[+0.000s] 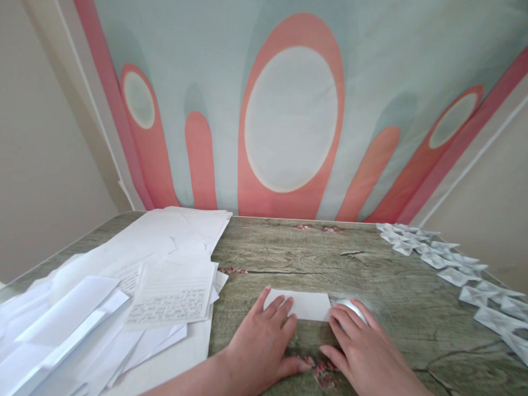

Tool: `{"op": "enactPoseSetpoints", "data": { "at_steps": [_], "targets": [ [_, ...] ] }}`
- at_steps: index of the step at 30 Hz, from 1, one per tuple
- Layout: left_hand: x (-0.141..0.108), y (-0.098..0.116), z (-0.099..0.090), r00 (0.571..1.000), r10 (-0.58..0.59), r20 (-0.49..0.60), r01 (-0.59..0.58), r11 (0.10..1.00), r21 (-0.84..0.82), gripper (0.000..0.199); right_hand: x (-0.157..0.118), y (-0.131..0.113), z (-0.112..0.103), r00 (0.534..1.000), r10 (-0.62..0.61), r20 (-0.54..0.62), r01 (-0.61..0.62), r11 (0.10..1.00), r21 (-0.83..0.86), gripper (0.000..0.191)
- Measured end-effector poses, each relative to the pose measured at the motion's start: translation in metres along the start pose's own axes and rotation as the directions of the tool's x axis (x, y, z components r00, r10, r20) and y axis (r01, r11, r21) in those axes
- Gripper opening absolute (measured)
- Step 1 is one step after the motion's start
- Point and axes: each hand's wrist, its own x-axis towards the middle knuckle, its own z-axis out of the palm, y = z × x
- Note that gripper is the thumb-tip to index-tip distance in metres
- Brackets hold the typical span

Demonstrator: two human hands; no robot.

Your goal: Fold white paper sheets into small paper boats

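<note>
A small folded white paper (305,305) lies on the wood-patterned table (374,273) in front of me. My left hand (261,347) rests palm down with its fingertips pressing the paper's left part. My right hand (362,354) lies flat beside it, its fingers over the paper's right end, where a rounded white bit (351,307) shows under the fingertips. Both hands press flat; neither grips anything.
A loose pile of white sheets (111,296), some handwritten, covers the table's left side. A row of several small folded paper pieces (462,276) runs along the right edge. A wall with pink and pale blue shapes (294,106) stands behind the table.
</note>
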Motion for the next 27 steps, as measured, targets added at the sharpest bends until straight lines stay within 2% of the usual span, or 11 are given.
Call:
{"op": "enactPoseSetpoints", "data": {
  "at_steps": [4, 10, 14, 16, 19, 27],
  "targets": [
    [0.000, 0.000, -0.002, 1.000, 0.002, 0.008, -0.002, 1.000, -0.002, 0.065, -0.004, 0.008, 0.006, 1.000, 0.026, -0.003, -0.026, 0.999, -0.041, 0.028],
    [0.000, -0.001, 0.000, 1.000, 0.012, 0.006, -0.012, 1.000, -0.001, 0.064, -0.004, 0.007, 0.007, 0.999, 0.020, -0.029, -0.020, 1.000, -0.005, 0.027],
    [0.000, -0.002, 0.001, 1.000, 0.014, 0.017, -0.014, 1.000, -0.012, 0.065, -0.002, 0.000, 0.013, 0.993, -0.063, -0.100, 0.065, 0.998, 0.021, 0.031],
    [0.000, -0.001, 0.000, 0.999, 0.011, 0.040, -0.010, 1.000, -0.028, 0.066, -0.001, -0.004, 0.015, 0.990, -0.101, -0.099, 0.104, 0.994, 0.020, 0.035],
    [-0.001, -0.001, -0.002, 0.998, 0.004, 0.061, 0.000, 0.998, -0.055, 0.069, 0.000, -0.007, 0.017, 0.992, -0.096, -0.078, 0.097, 0.995, 0.015, 0.038],
    [-0.001, 0.001, -0.004, 0.999, -0.012, 0.052, 0.017, 0.995, -0.099, 0.067, -0.001, -0.004, 0.024, 0.992, -0.091, -0.091, 0.093, 0.995, 0.023, 0.033]
  ]
}}
